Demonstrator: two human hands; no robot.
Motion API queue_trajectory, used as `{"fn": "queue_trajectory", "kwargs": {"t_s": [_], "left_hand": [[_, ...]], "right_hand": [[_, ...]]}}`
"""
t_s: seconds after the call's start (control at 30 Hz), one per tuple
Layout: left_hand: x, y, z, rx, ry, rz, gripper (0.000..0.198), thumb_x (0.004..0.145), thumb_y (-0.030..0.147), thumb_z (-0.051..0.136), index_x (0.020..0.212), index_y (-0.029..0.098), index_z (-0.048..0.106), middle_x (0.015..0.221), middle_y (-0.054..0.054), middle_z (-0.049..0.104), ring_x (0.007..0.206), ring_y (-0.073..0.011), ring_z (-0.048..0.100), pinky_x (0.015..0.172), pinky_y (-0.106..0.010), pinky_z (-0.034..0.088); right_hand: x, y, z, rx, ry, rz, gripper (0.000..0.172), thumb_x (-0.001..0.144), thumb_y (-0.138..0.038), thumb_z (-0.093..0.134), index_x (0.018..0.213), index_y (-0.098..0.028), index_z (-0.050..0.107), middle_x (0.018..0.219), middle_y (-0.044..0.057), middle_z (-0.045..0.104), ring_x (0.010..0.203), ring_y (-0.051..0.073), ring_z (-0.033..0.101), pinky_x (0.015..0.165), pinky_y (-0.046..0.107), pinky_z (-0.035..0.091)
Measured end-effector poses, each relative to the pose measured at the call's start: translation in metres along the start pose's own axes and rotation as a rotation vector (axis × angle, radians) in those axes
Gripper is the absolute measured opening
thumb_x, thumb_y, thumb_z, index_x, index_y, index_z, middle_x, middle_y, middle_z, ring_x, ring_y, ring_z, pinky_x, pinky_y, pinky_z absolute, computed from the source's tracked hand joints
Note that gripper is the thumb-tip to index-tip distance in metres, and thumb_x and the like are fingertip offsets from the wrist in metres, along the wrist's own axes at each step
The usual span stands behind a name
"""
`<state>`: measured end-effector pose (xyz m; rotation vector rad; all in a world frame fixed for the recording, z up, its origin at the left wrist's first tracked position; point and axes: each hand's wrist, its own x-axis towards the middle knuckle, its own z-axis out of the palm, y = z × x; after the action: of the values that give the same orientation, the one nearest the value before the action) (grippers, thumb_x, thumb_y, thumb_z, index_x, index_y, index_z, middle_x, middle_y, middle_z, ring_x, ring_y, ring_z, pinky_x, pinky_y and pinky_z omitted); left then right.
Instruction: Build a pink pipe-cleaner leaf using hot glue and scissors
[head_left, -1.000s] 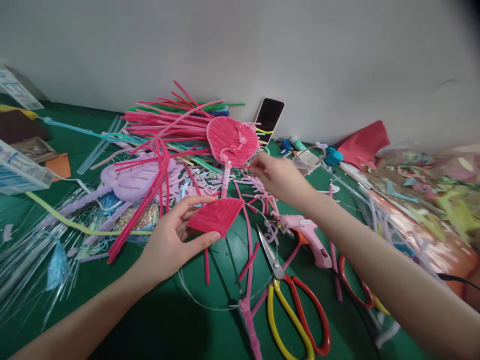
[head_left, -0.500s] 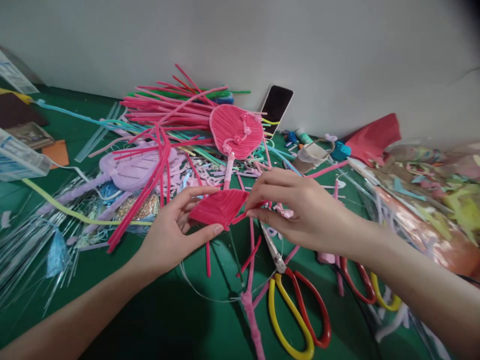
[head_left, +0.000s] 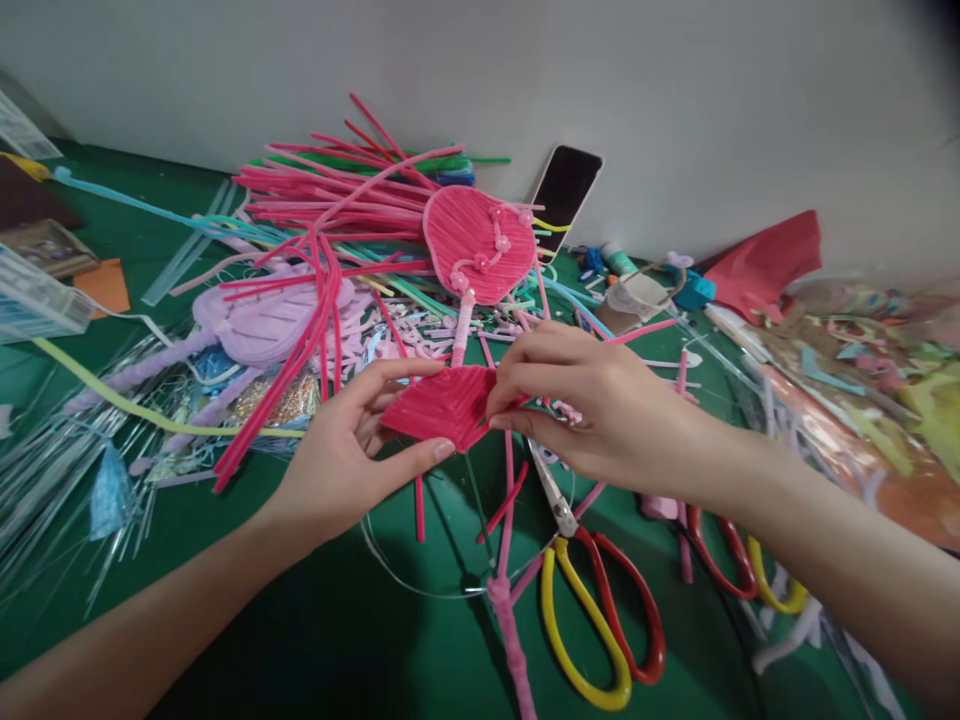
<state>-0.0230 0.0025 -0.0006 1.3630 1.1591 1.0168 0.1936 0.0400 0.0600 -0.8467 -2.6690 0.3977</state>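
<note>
My left hand (head_left: 375, 420) grips a flat red piece made of pipe cleaners laid side by side (head_left: 442, 402), thumb at its lower edge and fingers behind. From its lower tip a thin green wire runs down toward a pink wrapped stem (head_left: 508, 630). The fingers of my right hand (head_left: 570, 400) are pinched at the right edge of the red piece, on a red pipe cleaner (head_left: 475, 436) lying along that edge. Just below my right hand, scissors with one yellow and one red handle (head_left: 562, 520) rest on the green table.
Behind my hands stand a finished-looking pink fan shape with beads (head_left: 480, 245) and a heap of pink pipe cleaners (head_left: 337, 200). A phone (head_left: 566, 195) leans on the wall. Left is a lilac fan shape (head_left: 270, 320); right, a small basket (head_left: 630, 300) and a second pair of scissors (head_left: 724, 560).
The red pipe cleaner at the right edge now lies closer against the red piece, and my right hand has come slightly nearer to it. The whole view has shifted a little.
</note>
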Motion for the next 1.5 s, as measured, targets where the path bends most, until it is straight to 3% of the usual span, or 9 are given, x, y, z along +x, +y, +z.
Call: {"fn": "queue_trajectory", "kwargs": {"t_s": [0.27,0.57,0.73,1.37,1.5], "left_hand": [[0.001,0.000,0.001,-0.029,-0.003,0.006,0.050,0.071,0.028,0.081,0.118,0.025,0.062,0.104,-0.003,0.072,0.094,-0.0204,0.072,0.081,-0.028,0.061],[0.000,0.000,0.001,-0.016,-0.001,-0.007,0.050,0.071,0.030,0.080,0.117,0.025,0.060,0.102,-0.003,0.072,0.094,-0.0230,0.072,0.083,-0.034,0.062],[-0.002,-0.001,0.002,-0.042,-0.013,-0.008,0.048,0.073,0.023,0.077,0.117,0.026,0.058,0.103,-0.001,0.071,0.094,-0.0201,0.072,0.083,-0.030,0.061],[-0.001,-0.001,0.002,-0.032,-0.012,0.005,0.050,0.072,0.030,0.081,0.116,0.024,0.057,0.116,-0.006,0.068,0.107,-0.0260,0.068,0.079,-0.032,0.062],[-0.002,-0.001,0.003,-0.054,-0.014,-0.012,0.052,0.070,0.029,0.082,0.115,0.024,0.056,0.111,-0.005,0.069,0.100,-0.0237,0.071,0.080,-0.032,0.062]], "right_hand": [[0.003,0.000,0.001,-0.002,-0.012,0.007,0.011,0.091,-0.015,0.058,0.087,-0.017,0.068,0.087,0.008,0.066,0.082,0.022,0.058,0.073,0.035,0.045],[0.004,0.001,-0.001,0.061,-0.031,0.031,0.011,0.086,-0.011,0.063,0.087,-0.020,0.069,0.088,0.004,0.068,0.086,0.020,0.060,0.079,0.035,0.046],[0.006,0.000,-0.002,0.047,-0.054,0.014,0.013,0.087,-0.011,0.062,0.085,-0.020,0.071,0.084,0.003,0.067,0.084,0.019,0.060,0.075,0.033,0.047],[0.012,-0.001,-0.004,0.036,-0.080,-0.011,0.012,0.087,-0.011,0.062,0.085,-0.020,0.071,0.084,0.003,0.066,0.081,0.017,0.061,0.073,0.031,0.047],[0.013,-0.002,-0.004,0.052,-0.075,-0.022,0.010,0.085,-0.010,0.065,0.086,-0.019,0.070,0.084,0.003,0.065,0.081,0.017,0.061,0.072,0.030,0.046]]}}
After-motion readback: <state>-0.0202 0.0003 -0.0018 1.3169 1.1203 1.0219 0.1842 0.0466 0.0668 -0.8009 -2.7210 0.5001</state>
